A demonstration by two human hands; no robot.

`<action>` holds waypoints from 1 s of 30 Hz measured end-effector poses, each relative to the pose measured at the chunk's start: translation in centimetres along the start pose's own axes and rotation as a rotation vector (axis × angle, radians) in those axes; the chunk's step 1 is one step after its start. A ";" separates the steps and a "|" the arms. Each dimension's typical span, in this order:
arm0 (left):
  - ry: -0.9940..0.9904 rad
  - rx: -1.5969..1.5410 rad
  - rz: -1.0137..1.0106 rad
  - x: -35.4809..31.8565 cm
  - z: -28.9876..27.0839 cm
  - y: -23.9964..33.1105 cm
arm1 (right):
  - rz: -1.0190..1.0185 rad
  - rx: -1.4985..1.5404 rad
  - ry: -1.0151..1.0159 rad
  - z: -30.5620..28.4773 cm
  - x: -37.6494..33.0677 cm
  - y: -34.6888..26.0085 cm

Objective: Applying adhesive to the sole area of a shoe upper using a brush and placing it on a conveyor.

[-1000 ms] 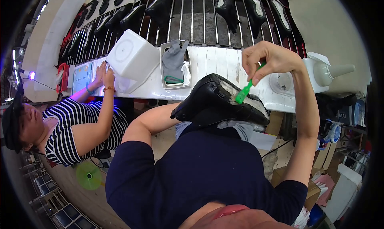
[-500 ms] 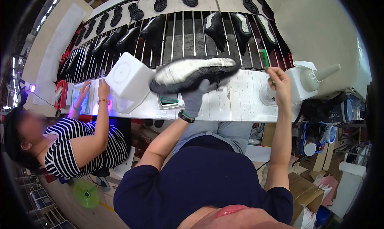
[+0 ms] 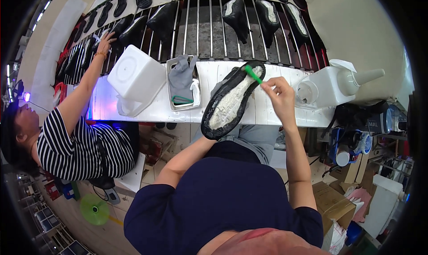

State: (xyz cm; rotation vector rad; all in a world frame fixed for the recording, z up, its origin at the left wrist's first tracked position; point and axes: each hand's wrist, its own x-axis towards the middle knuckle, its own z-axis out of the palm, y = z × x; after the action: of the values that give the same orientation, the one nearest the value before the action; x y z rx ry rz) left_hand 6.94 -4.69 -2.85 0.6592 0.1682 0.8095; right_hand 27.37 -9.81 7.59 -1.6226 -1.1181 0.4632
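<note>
A black shoe upper (image 3: 229, 101) is held over the table's front edge, its white-coated underside facing up and its length slanting toward the far right. My left hand (image 3: 218, 85), in a grey glove, grips it from behind, and most of that hand is hidden by the shoe. Bare and pinched, my right hand (image 3: 281, 97) holds a small green brush (image 3: 254, 74). The brush head touches the far end of the shoe's underside. Right of that hand stands a round translucent pot (image 3: 306, 93).
A white tray (image 3: 199, 83) with a grey glove and a green-edged item stands left of the shoe, beside a white jug (image 3: 136, 72). Beyond the table, a barred conveyor (image 3: 209, 28) carries several uppers. A co-worker's hand (image 3: 105, 42) reaches over it. A white funnelled container (image 3: 332, 88) stands right.
The shoe has swung from lying crosswise to pointing away and come nearer to me. My right hand has brought the brush left onto it. The co-worker's arm has stretched out to the conveyor.
</note>
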 end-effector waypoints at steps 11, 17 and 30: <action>-0.152 1.639 0.277 3.0 3.9 3.7 | 0.043 -0.431 0.161 -7.1 -2.1 -4.5; 0.340 1.042 0.233 4.0 3.9 3.7 | 0.354 -1.139 0.115 -11.9 -3.3 4.8; 0.200 0.517 -0.014 6.6 10.3 9.4 | 0.532 0.951 -0.121 0.7 -7.1 0.5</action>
State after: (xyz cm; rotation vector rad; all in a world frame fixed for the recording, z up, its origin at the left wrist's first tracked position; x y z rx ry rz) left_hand 9.64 -0.15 11.71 1.0602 0.5765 0.8235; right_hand 23.54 -15.45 5.26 -1.0044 -0.3823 1.2340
